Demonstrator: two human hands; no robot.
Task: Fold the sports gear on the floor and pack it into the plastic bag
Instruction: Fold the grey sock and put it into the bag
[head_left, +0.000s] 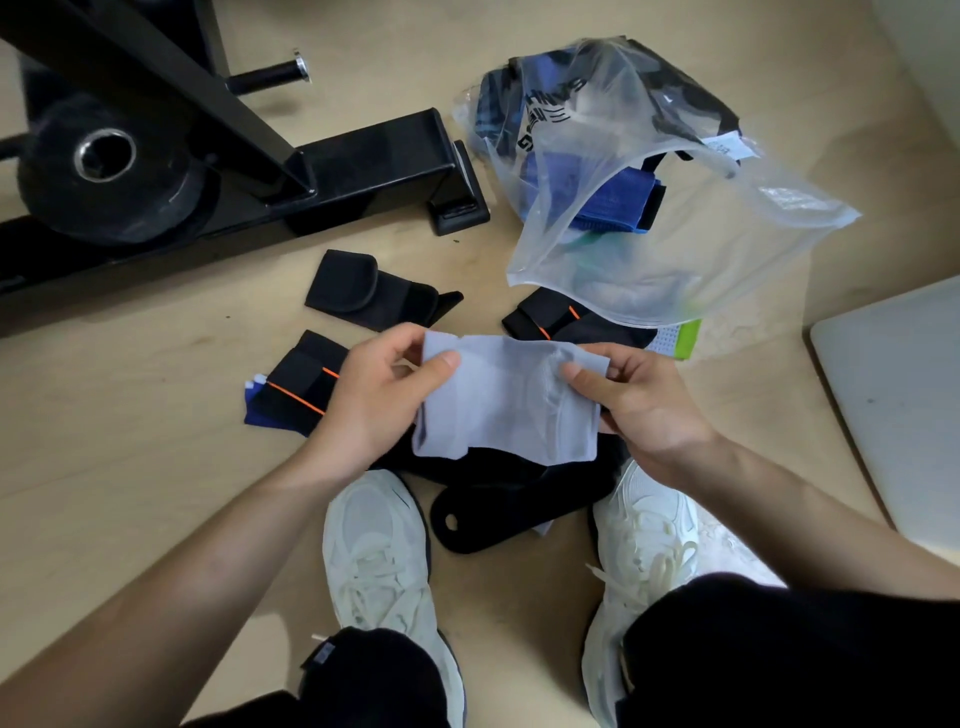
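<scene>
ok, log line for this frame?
left hand pinches grey cloth | right hand pinches it | plastic bag partly filled | black wraps unpacked

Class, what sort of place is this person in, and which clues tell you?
Probably a home gym or workout room: a weight plate sits by a black steel frame, and a black wrap lies on the wooden floor.

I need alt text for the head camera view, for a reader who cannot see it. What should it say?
A person's left hand and right hand hold up a light grey fabric piece by its top corners, seen from above. Black wraps lie on the wooden floor nearby; beyond them a clear plastic bag already holds blue and black gear.
</scene>
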